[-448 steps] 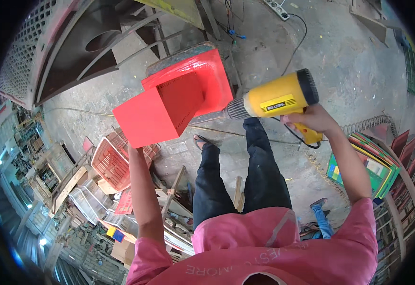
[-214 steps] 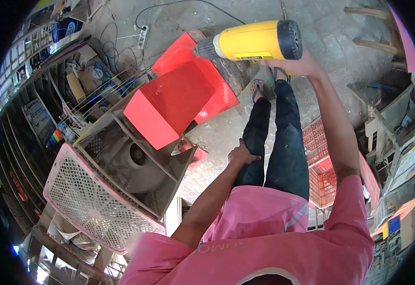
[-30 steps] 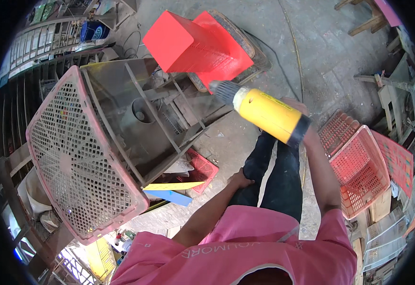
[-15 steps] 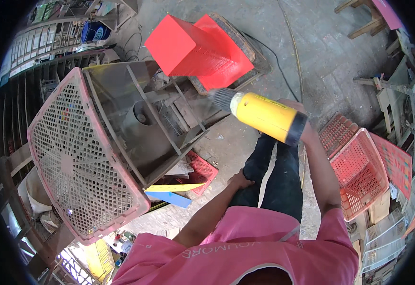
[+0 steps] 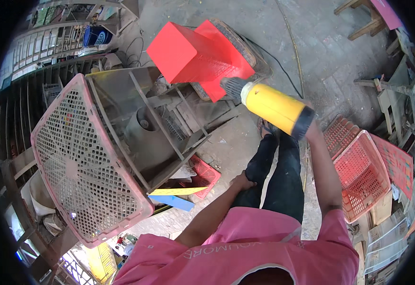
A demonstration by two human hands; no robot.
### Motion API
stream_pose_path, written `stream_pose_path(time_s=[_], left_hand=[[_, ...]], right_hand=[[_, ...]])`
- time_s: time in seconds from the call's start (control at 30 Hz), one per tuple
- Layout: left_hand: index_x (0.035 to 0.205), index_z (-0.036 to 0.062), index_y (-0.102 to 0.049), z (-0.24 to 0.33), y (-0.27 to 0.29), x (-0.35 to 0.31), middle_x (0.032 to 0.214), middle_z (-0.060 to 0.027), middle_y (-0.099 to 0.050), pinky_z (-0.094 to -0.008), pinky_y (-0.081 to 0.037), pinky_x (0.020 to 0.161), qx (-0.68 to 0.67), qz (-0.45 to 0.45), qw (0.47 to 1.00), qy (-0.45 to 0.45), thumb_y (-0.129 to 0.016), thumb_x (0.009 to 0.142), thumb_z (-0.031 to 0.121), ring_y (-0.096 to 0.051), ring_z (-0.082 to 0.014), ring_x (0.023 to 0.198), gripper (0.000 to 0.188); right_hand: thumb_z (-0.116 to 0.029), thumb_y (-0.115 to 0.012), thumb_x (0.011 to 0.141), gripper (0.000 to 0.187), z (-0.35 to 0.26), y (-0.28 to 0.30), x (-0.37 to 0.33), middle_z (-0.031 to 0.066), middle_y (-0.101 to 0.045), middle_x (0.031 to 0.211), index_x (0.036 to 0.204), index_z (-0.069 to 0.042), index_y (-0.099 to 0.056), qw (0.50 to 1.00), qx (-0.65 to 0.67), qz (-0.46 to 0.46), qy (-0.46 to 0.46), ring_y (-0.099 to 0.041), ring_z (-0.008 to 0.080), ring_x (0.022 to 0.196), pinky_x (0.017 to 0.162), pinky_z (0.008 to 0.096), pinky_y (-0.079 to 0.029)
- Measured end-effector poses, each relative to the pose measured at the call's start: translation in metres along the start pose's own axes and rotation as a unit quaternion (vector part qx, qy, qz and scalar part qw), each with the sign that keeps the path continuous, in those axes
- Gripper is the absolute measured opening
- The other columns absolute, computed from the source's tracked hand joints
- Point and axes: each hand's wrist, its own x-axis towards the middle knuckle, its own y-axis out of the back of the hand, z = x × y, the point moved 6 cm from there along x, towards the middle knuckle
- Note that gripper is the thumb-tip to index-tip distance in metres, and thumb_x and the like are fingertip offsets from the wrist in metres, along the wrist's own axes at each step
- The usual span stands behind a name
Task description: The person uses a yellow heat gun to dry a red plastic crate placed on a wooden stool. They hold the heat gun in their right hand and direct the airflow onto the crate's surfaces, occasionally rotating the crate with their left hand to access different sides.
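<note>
A yellow heat gun [image 5: 275, 108] with a black rear cap is in my right hand [image 5: 314, 131]. Its body hides most of my fingers. The dark ribbed nozzle points left, and its tip overlaps the near edge of a bright red block-shaped piece [image 5: 181, 51] in this view; whether they touch I cannot tell. That red piece has a boxy upright part and a flat glossy part, and rests on a worn, dark-rimmed stand [image 5: 233, 42]. My left hand [image 5: 242, 181] lies on my left leg near the knee, thumb spread from the fingers, with no tool in it.
At left stands a dusty wooden frame [image 5: 157, 116] with a pink-rimmed mesh panel [image 5: 86, 161]. Yellow and blue strips [image 5: 172, 203] lie below, beside a red basket [image 5: 205, 176]. Red plastic crates [image 5: 363, 173] stand at right. A dark cable [image 5: 279, 66] crosses the concrete floor.
The heat gun has moved slightly right and up, its nozzle now overlapping the red piece's near edge. The view has shifted a little. My left hand stays on my leg.
</note>
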Motion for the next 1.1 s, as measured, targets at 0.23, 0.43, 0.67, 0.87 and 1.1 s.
stream_pose_path(time_s=[0.23,0.43,0.67,0.87,1.1], left_hand=[[0.139,0.0079,-0.032,0.009,0.010,-0.003,0.129,-0.0177,-0.055,-0.0467,-0.041,0.100,0.007,-0.009,1.000,-0.007,-0.072,0.068,0.055,-0.053,-0.0326,0.120,0.094],[0.139,0.0078,-0.033,0.008,0.012,0.002,0.130,-0.0176,-0.054,-0.0459,-0.040,0.101,0.000,-0.013,1.000,-0.008,-0.072,0.068,0.055,-0.052,-0.0323,0.121,0.094],[0.138,0.0081,-0.035,0.011,0.025,0.005,0.130,-0.0179,-0.054,-0.0448,-0.040,0.102,-0.013,-0.006,0.999,-0.031,-0.072,0.068,0.054,-0.051,-0.0318,0.123,0.092],[0.138,0.0079,-0.036,0.017,0.041,0.005,0.129,-0.0179,-0.055,-0.0457,-0.040,0.101,-0.017,-0.009,0.999,-0.026,-0.073,0.066,0.056,-0.053,-0.0322,0.121,0.093],[0.140,0.0077,-0.033,0.037,0.054,0.009,0.129,-0.0175,-0.055,-0.0461,-0.040,0.101,-0.003,-0.028,1.000,-0.006,-0.072,0.066,0.057,-0.053,-0.0318,0.120,0.097]], right_hand=[[-0.014,-0.071,0.077,0.033,0.082,0.012,-0.041,0.0107,-0.066,0.103,0.106,-0.001,-0.063,0.948,0.232,0.109,-0.187,-0.062,0.0214,0.095,0.085,0.0334,-0.048],[-0.020,-0.084,0.063,0.067,0.058,0.028,0.001,0.0100,-0.060,0.116,0.119,0.000,-0.053,0.988,-0.077,-0.061,-0.121,-0.057,0.0190,0.102,0.092,0.0328,-0.044],[-0.014,-0.084,0.061,0.075,0.094,0.046,-0.027,0.0096,-0.058,0.117,0.124,0.000,-0.046,0.980,0.129,0.049,-0.145,-0.054,0.0179,0.107,0.095,0.0332,-0.042],[-0.009,-0.082,0.063,0.071,0.122,0.046,-0.003,0.0088,-0.058,0.116,0.125,-0.001,-0.046,0.990,0.013,0.006,-0.141,-0.054,0.0174,0.108,0.096,0.0334,-0.042],[-0.005,-0.073,0.079,0.051,0.153,0.061,-0.026,0.0079,-0.060,0.120,0.126,-0.003,-0.053,0.910,0.338,0.038,-0.238,-0.057,0.0190,0.109,0.095,0.0341,-0.046]])
